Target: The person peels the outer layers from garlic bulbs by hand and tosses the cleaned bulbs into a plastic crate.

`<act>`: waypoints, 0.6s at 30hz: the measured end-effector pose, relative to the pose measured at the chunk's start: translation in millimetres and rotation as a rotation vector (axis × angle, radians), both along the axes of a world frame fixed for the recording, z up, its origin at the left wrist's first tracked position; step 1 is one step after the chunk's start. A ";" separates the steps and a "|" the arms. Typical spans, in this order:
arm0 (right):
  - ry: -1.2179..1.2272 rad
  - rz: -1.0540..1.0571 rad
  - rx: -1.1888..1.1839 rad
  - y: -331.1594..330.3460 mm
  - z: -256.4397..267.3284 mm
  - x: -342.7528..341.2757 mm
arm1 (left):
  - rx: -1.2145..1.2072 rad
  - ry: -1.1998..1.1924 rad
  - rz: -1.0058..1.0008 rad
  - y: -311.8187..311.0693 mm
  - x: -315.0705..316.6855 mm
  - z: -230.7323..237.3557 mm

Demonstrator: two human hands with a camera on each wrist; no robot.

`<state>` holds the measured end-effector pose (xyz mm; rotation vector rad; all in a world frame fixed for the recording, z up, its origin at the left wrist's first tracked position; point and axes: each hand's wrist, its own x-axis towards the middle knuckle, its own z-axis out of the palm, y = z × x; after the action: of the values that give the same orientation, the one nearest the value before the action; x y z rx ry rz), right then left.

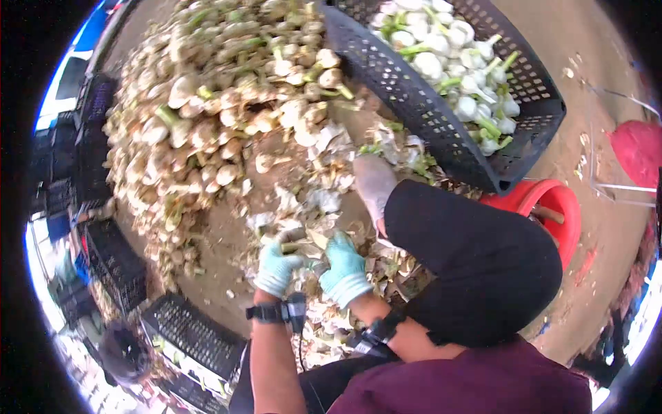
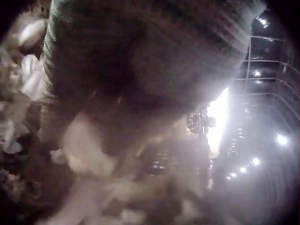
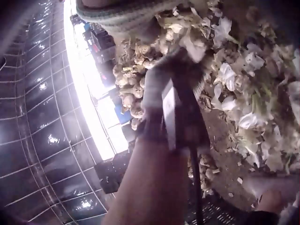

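My left hand (image 1: 278, 268), in a pale mint knit glove, grips a garlic bulb (image 1: 292, 234), blurred at its fingertips. In the left wrist view the glove (image 2: 140, 61) fills the top, and a pale bulb shape (image 2: 84, 145) shows below it. Close beside it, my right hand (image 1: 343, 268), gloved alike, has bent fingers turned toward the left hand. A small greyish shape lies between the two hands, too blurred to name; I cannot tell whether the right hand holds it. Dry garlic skins (image 1: 324, 200) litter the ground around both hands.
A large heap of untrimmed garlic (image 1: 200, 103) spreads ahead and left. At the upper right stands a black crate (image 1: 407, 83) with clean white bulbs (image 1: 441, 55). A red tub (image 1: 569, 214) sits beyond my bent knee (image 1: 483, 262). More black crates (image 1: 189, 331) line the left side.
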<state>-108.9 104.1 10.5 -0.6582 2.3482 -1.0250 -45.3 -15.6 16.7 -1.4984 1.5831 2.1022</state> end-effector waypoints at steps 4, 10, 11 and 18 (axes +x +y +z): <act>-0.344 0.446 0.209 4.2 7.5 8.1 | -0.316 -0.037 -0.101 49.9 53.7 23.9; -0.384 0.513 0.049 15.9 22.0 24.6 | -0.716 0.003 0.109 105.1 67.0 50.0; -0.292 0.551 0.000 18.8 23.7 26.4 | -0.757 -0.047 0.177 112.5 75.2 41.2; -0.256 0.732 -0.082 28.3 44.4 30.1 | -0.532 0.104 0.279 121.2 114.1 50.4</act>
<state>-78.8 132.3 54.8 -1.2147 1.6357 -0.7989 68.8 105.6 67.1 -1.8851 2.2185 2.0117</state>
